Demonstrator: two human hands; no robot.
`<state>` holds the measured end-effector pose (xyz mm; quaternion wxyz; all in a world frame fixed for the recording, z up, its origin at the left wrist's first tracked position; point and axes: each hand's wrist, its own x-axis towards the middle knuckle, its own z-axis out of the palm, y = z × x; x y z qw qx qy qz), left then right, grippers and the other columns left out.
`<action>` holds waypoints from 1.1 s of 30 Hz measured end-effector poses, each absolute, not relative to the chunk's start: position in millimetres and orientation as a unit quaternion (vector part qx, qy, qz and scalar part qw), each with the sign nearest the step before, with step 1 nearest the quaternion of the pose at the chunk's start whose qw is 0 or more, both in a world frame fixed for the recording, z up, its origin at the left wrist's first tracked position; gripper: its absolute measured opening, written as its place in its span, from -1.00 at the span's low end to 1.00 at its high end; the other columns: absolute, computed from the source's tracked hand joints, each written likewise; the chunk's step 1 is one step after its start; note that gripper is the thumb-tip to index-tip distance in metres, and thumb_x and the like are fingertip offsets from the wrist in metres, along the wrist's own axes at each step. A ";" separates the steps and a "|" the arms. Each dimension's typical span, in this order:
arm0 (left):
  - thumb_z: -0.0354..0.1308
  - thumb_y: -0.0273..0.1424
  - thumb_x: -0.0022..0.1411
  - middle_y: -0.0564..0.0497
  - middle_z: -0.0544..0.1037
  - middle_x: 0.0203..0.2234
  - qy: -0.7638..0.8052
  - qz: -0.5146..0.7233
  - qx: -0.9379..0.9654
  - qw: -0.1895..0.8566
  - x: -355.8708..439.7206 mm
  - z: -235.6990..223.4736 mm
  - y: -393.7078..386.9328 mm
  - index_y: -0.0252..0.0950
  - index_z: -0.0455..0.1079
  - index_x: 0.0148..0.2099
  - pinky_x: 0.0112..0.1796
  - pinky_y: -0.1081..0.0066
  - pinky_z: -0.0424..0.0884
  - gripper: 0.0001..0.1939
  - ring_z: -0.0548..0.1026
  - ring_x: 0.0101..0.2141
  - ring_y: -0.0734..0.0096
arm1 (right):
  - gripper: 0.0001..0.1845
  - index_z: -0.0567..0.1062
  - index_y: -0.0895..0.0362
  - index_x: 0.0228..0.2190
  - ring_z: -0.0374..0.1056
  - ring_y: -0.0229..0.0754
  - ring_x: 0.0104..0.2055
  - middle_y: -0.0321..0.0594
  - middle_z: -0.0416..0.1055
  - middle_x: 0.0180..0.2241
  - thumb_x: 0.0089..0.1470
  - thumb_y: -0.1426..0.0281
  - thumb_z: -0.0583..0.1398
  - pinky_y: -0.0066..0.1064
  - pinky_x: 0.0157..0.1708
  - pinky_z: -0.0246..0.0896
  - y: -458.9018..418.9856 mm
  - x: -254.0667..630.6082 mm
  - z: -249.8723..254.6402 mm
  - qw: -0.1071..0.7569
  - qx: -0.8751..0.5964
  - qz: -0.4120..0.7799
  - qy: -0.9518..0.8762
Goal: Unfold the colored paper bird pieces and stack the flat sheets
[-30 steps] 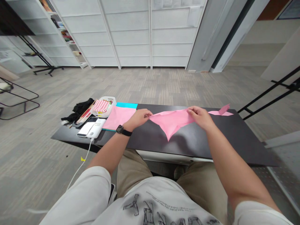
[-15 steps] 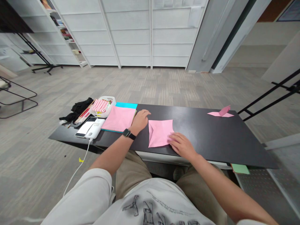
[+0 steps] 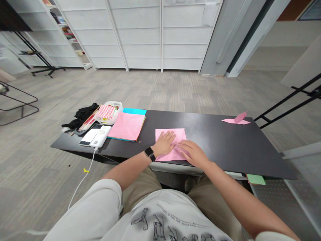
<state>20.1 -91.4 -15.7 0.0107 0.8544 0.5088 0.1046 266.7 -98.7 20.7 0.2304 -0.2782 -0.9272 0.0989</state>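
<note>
A pink sheet of paper lies near the front edge of the dark table, partly covered by both hands. My left hand, with a watch at the wrist, rests flat on its left and middle part, fingers spread. On the right side of the sheet lies my right hand, its fingers stretched out over the paper toward the left hand. Neither hand grips the sheet. To the left is a stack of coloured paper with pink on top. A folded pink paper piece stands at the far right.
On the table's left are a white basket, a tray of pens, black cloth, a phone and a white power bank with a cable. Green paper sticks out under the table's right front.
My left hand has moved right and down from beside the stack onto the pink sheet. The sheet's left side now lies flatter and wider. My right hand stays near its right edge.
</note>
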 end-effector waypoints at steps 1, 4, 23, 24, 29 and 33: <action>-0.17 -0.14 0.57 -0.24 0.11 0.51 0.504 0.100 0.858 0.003 21.0 -16.4 -88.3 -0.30 0.15 0.51 0.41 -0.21 -0.02 -0.38 0.07 0.49 -0.03 | -0.55 0.51 0.08 0.22 0.36 0.08 0.31 0.01 0.47 0.25 0.41 0.28 0.11 0.06 0.33 0.27 -88.8 264.3 18.2 0.218 -0.298 0.089 -0.925; -0.17 -0.13 0.57 -0.21 0.12 0.51 0.486 0.095 0.869 -0.014 22.9 -17.0 -78.2 -0.26 0.10 0.54 0.41 -0.30 -0.10 -0.37 0.02 0.50 -0.03 | -0.36 0.34 0.15 0.38 0.16 0.21 0.46 0.10 0.26 0.41 0.41 0.13 0.09 0.21 0.42 0.06 -60.9 259.4 5.0 0.147 -0.355 0.056 -0.922; 0.03 0.06 0.46 -0.24 0.08 0.52 0.467 0.119 0.876 0.017 -1.2 -9.3 -84.1 -0.15 0.14 0.53 0.41 -0.26 -0.07 -0.25 0.03 0.50 -0.18 | -0.22 0.07 -0.05 0.50 -0.05 0.20 0.55 -0.04 -0.04 0.53 0.41 -0.08 -0.05 0.43 0.45 -0.45 -43.0 266.0 -18.3 0.061 -0.394 0.032 -0.916; 0.04 0.10 0.44 -0.25 0.06 0.52 0.470 0.109 0.876 0.019 -0.8 -12.6 -87.5 -0.15 0.13 0.53 0.40 -0.30 -0.08 -0.22 0.03 0.49 -0.23 | -0.22 0.08 -0.06 0.49 -0.05 0.20 0.55 -0.04 -0.06 0.53 0.41 -0.09 -0.04 0.43 0.45 -0.45 -41.2 267.3 -17.9 0.059 -0.395 0.034 -0.916; 0.06 0.23 0.36 -0.27 -0.01 0.54 0.469 0.093 0.878 0.027 -5.0 -17.2 -86.4 -0.13 0.08 0.56 0.39 -0.35 -0.12 -0.08 -0.03 0.50 -0.30 | -0.20 0.09 -0.11 0.49 -0.05 0.29 0.54 -0.08 -0.03 0.53 0.38 -0.14 -0.04 0.53 0.41 -0.47 -24.7 281.6 -13.9 0.050 -0.429 0.047 -0.901; 0.10 0.30 0.28 -0.32 -0.01 0.53 0.473 0.083 0.877 0.029 0.5 -4.9 -88.8 -0.19 0.07 0.56 0.38 -0.42 -0.19 0.02 -0.07 0.50 -0.38 | -0.20 0.03 -0.16 0.50 -0.12 0.31 0.55 -0.18 -0.04 0.53 0.38 -0.15 -0.04 0.56 0.40 -0.49 -18.2 290.3 -15.0 0.052 -0.430 0.051 -0.900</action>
